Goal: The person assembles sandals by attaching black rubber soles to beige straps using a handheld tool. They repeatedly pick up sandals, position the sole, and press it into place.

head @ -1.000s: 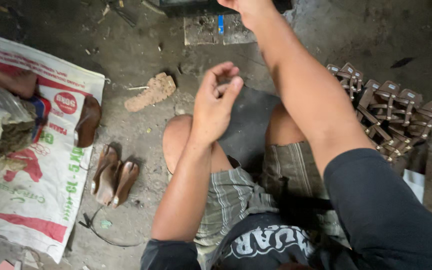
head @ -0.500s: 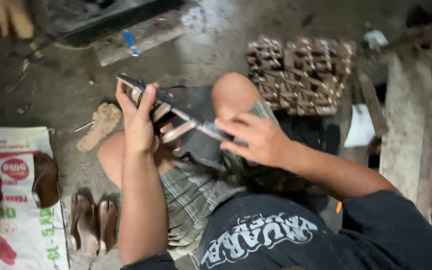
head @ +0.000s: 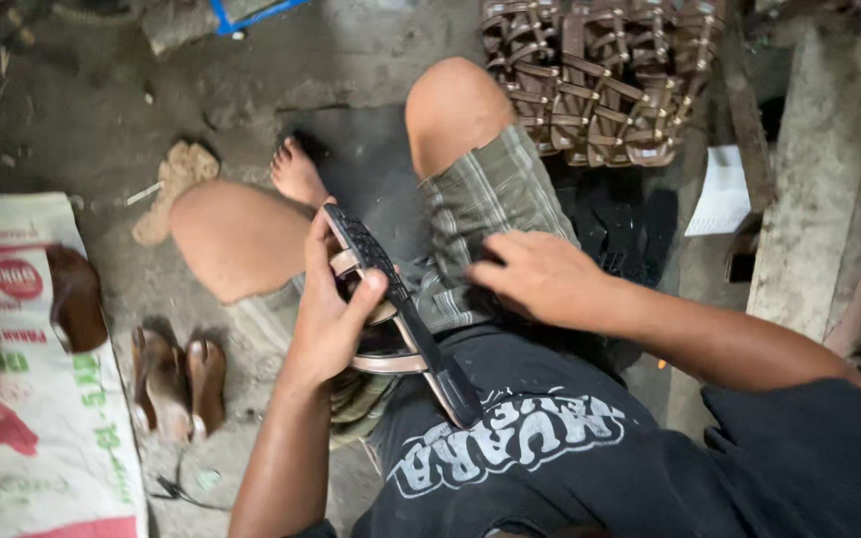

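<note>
Gripping with our left hand point(head: 331, 319), thumb over the top, we hold a black textured sandal sole with tan leather straps point(head: 396, 309) above our lap, its heel end jutting toward our chest. Our right hand point(head: 540, 274) rests loosely curled on our plaid shorts point(head: 490, 209) just beside it, holding nothing. Farther off, brown strapped sandal uppers point(head: 600, 80) lie stacked on the floor.

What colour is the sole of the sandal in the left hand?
Black, with a raised tread pattern. The sandal sole shows best in the head view, gripped by the left hand.
</note>
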